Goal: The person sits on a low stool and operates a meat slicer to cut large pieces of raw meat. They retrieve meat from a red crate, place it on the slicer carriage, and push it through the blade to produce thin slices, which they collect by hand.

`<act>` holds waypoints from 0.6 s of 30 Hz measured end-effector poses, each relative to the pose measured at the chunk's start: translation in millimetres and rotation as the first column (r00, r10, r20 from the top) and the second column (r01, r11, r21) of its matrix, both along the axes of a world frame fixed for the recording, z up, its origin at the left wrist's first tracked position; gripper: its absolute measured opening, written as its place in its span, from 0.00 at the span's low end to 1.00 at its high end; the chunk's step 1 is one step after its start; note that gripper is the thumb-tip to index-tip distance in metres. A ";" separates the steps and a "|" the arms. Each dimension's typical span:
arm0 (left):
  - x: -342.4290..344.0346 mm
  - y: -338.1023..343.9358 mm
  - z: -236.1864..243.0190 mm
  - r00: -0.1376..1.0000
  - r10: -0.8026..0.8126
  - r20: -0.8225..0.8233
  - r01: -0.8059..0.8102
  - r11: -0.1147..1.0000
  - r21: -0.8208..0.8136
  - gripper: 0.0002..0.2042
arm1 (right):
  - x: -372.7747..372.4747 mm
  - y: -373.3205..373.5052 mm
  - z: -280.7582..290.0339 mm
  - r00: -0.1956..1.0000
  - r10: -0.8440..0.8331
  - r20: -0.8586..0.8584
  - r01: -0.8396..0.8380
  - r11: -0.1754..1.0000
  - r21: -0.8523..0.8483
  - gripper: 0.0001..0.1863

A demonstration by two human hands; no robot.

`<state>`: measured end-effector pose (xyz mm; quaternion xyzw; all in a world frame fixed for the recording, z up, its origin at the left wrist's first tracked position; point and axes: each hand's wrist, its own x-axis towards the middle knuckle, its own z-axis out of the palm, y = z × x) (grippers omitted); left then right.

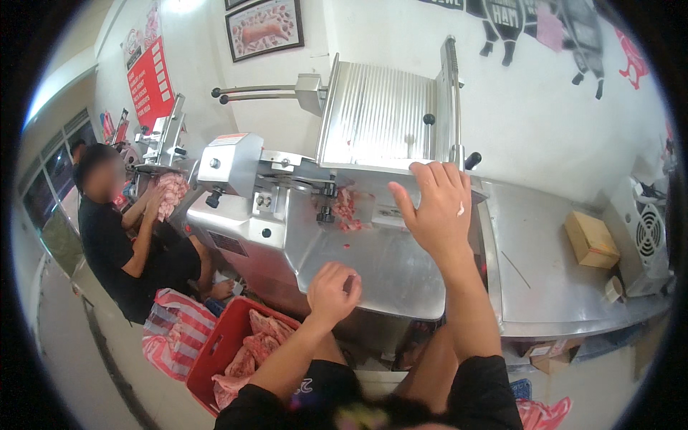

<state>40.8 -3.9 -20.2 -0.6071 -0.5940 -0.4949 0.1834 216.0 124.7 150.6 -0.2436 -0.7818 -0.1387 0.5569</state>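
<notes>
The right grip (440, 204) is wide, thumb apart, fingers at the lower edge of the silver ribbed metal carriage (380, 107) — likely spread to steady or guide it rather than clasp it. The left grip (331, 294) curls narrow at the near side of the smooth steel tray (387, 269); whether it encloses anything, I cannot tell. Red-and-white meat scraps (347, 211) lie toward the tray's back, probably where cuttings drop. Farther out, a red plastic crate (203, 342) of pale pink meat slabs (247, 352) stands beside the machine, presumably for easy reach.
</notes>
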 end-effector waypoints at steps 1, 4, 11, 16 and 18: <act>-1.1 -0.3 0.3 1.000 -0.001 -0.006 0.001 1.000 0.000 0.03 | -4.5 -3.2 -1.0 0.998 -0.054 0.031 0.054 0.999 0.004 0.18; -1.9 -4.0 -1.2 1.000 -0.001 -0.009 0.001 1.000 -0.024 0.04 | -12.9 -2.5 -3.3 0.990 -0.133 -0.043 0.136 0.988 0.069 0.15; -2.9 1.1 0.0 1.000 0.002 0.001 -0.002 0.999 -0.042 0.04 | -9.1 -1.3 1.2 0.995 -0.101 -0.024 0.102 0.993 0.050 0.14; -5.9 2.7 -4.5 1.000 0.009 -0.011 -0.009 0.999 -0.045 0.05 | 0.8 -6.7 -3.4 1.000 -0.013 0.019 0.013 1.000 -0.003 0.22; -5.3 1.9 -1.1 1.000 0.013 -0.002 -0.013 0.998 -0.054 0.04 | 11.8 -30.1 -10.5 0.997 -0.012 -0.074 0.011 1.000 -0.014 0.27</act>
